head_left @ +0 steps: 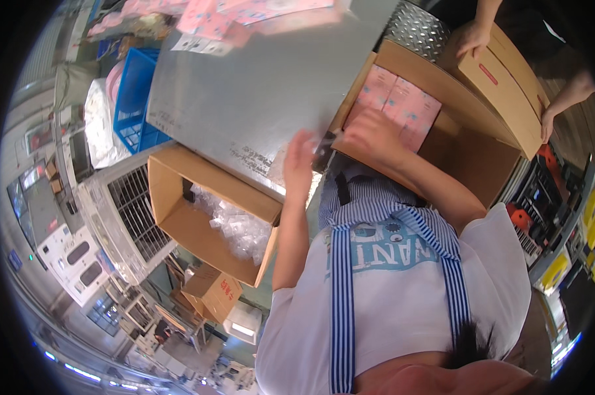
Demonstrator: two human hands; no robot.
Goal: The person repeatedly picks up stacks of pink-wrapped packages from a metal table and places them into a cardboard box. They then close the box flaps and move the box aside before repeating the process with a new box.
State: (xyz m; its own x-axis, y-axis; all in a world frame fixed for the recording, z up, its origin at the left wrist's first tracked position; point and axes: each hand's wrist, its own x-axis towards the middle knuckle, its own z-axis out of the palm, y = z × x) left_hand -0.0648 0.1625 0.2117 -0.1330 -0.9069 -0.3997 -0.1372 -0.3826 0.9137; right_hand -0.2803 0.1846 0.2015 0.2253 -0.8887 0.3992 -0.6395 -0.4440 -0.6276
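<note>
Both of my hands are raised over the near edge of the grey metal table, smeared by motion. My left hand is between an open carton of clear plastic pieces and the larger carton to the right. My right hand is over the near left rim of that larger open cardboard carton. Pink patterned boxes stand side by side in the carton's left part. Something small and blurred shows between my hands; I cannot make out what it is or whether either hand grips it.
More pink printed packages lie on the far part of the metal table. A blue plastic crate stands at its left. At the right, another person's hands hold a brown carton beside mine. Dark and red toolboxes sit beyond.
</note>
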